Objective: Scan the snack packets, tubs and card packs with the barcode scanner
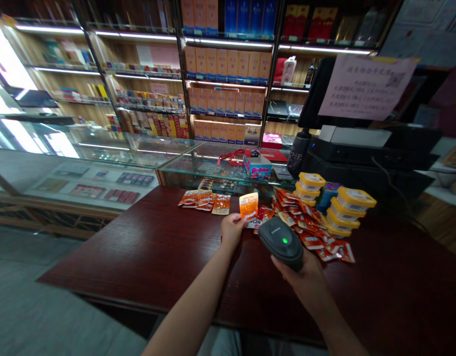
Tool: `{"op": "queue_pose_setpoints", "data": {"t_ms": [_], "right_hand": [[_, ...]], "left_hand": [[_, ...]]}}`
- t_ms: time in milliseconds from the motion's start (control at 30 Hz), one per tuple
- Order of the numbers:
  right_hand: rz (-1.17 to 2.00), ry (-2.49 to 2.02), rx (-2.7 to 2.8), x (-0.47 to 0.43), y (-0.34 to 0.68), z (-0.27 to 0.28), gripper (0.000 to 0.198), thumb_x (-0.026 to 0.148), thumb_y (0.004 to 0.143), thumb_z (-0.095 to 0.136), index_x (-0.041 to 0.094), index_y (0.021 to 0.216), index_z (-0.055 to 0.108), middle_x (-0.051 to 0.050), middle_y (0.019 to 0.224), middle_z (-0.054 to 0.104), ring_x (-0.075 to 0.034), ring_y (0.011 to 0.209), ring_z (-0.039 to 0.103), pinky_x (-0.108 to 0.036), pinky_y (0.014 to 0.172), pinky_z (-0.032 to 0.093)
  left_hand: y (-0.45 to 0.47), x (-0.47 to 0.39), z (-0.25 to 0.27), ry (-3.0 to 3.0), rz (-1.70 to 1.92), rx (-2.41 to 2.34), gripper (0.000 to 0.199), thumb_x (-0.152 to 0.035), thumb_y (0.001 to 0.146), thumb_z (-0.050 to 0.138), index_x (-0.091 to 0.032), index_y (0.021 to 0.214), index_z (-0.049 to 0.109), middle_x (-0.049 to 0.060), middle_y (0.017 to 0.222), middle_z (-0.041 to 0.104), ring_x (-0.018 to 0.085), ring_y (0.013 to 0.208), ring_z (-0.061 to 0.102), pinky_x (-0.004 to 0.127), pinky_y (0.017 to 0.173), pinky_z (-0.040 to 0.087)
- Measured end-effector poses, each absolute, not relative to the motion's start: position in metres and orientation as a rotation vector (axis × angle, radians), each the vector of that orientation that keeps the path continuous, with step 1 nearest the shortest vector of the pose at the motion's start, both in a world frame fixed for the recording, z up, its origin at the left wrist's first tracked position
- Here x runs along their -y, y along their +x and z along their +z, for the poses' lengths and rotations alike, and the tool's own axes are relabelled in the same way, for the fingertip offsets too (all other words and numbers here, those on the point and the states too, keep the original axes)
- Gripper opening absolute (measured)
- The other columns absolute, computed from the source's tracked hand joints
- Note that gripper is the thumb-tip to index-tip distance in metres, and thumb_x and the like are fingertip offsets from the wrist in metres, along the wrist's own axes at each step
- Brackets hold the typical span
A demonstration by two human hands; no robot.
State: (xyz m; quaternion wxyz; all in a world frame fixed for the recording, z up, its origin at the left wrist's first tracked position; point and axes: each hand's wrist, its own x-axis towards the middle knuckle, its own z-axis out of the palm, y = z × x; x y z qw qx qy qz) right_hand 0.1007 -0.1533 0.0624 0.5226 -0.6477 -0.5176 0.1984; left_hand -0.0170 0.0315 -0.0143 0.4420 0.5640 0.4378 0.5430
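My left hand (232,230) is closed on the lower edge of an orange snack packet (249,205), held upright above the table. In my right hand (305,277) is a dark barcode scanner (279,240), its green light lit and its head tilted toward the packet. Right of the scanner spreads a heap of similar orange packets (305,215). Left of my left hand, several more packets (201,199) lie flat near the table's far edge. Part of the heap is hidden behind the scanner.
Stacked yellow-lidded tubs (346,210) stand beside the heap, with a second stack (310,182) behind it. A monitor (312,94) bearing a paper sign rises at the right. Beyond the dark wooden table (139,247) is a glass display counter (183,160) with a colourful box (258,167) on it.
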Motion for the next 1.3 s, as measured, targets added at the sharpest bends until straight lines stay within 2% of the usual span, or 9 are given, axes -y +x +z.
{"op": "queue_pose_setpoints", "data": {"t_ms": [167,333,400,533,667,833,1133,1200,1300], "right_hand": [[0.368,-1.556,1.354,0.153,0.104,0.058,0.035,0.043,0.075,0.060,0.022,0.102,0.066,-0.006,0.096,0.073,-0.023,0.085,0.067,-0.032,0.075,0.052],[-0.001,-1.865,1.578,0.159,0.119,0.032,0.028,0.030,0.076,0.057,0.026,0.103,0.062,-0.003,0.087,0.072,-0.024,0.079,0.067,-0.032,0.067,0.047],[-0.182,-1.789,1.671,0.161,0.127,0.015,0.029,0.022,0.076,0.054,0.023,0.104,0.059,-0.005,0.094,0.070,-0.022,0.080,0.066,-0.032,0.069,0.046],[-0.451,-1.571,1.800,0.162,0.137,-0.010,0.031,0.014,0.077,0.050,0.020,0.107,0.054,-0.006,0.088,0.068,-0.021,0.079,0.063,-0.032,0.070,0.044],[-0.499,-1.524,1.805,0.161,0.137,-0.016,0.030,0.015,0.078,0.049,0.021,0.108,0.053,-0.005,0.085,0.066,-0.021,0.075,0.062,-0.032,0.068,0.043],[-0.478,-1.541,1.794,0.161,0.136,-0.016,0.033,0.013,0.076,0.049,0.022,0.107,0.053,-0.005,0.086,0.067,-0.020,0.074,0.062,-0.031,0.067,0.043],[-0.503,-1.510,1.801,0.160,0.139,-0.019,0.036,0.012,0.073,0.052,0.021,0.107,0.053,-0.002,0.080,0.065,-0.018,0.071,0.062,-0.030,0.068,0.043],[-0.491,-1.525,1.790,0.160,0.139,-0.020,0.036,0.013,0.072,0.052,0.021,0.107,0.053,-0.001,0.080,0.066,-0.018,0.072,0.062,-0.030,0.068,0.042],[-0.461,-1.548,1.791,0.160,0.138,-0.021,0.037,0.013,0.072,0.053,0.021,0.108,0.053,-0.002,0.082,0.066,-0.019,0.074,0.062,-0.031,0.068,0.042]], "left_hand": [[-0.015,-0.032,-0.019,1.260,1.367,-1.015,0.012,-0.025,0.064,0.068,-0.014,0.069,0.067,0.002,0.066,0.067,0.014,0.061,0.061,0.025,0.061,0.051],[-0.014,-0.030,-0.015,1.137,1.377,-0.920,0.016,-0.026,0.061,0.073,-0.013,0.068,0.068,0.002,0.067,0.067,0.014,0.060,0.062,0.027,0.062,0.053],[-0.014,-0.029,-0.013,1.130,1.379,-0.914,0.017,-0.027,0.060,0.074,-0.013,0.068,0.068,0.002,0.066,0.066,0.014,0.059,0.062,0.026,0.060,0.053],[-0.014,-0.029,-0.013,1.125,1.421,-0.905,0.018,-0.028,0.059,0.075,-0.013,0.067,0.068,0.002,0.063,0.066,0.012,0.054,0.060,0.024,0.055,0.052],[-0.016,-0.037,-0.013,1.060,1.484,-0.963,0.019,-0.030,0.064,0.070,-0.013,0.073,0.067,0.001,0.061,0.065,0.013,0.051,0.060,0.023,0.049,0.050],[-0.036,-0.069,0.003,1.082,1.568,-1.277,0.013,-0.025,0.066,0.066,-0.013,0.071,0.065,-0.001,0.055,0.060,0.011,0.041,0.055,0.021,0.042,0.044],[-0.090,-0.112,0.017,1.270,1.286,-1.749,0.006,-0.019,0.068,0.064,-0.013,0.069,0.066,0.006,0.060,0.065,0.022,0.061,0.067,0.029,0.062,0.052],[-0.096,-0.108,0.019,1.433,1.232,-1.804,0.012,-0.022,0.070,0.064,-0.012,0.074,0.069,0.009,0.069,0.068,0.024,0.069,0.068,0.032,0.069,0.052],[-0.097,-0.094,0.022,1.744,1.151,-1.989,0.027,-0.024,0.075,0.060,-0.011,0.097,0.070,0.015,0.095,0.067,0.027,0.086,0.066,0.036,0.081,0.049]]}}
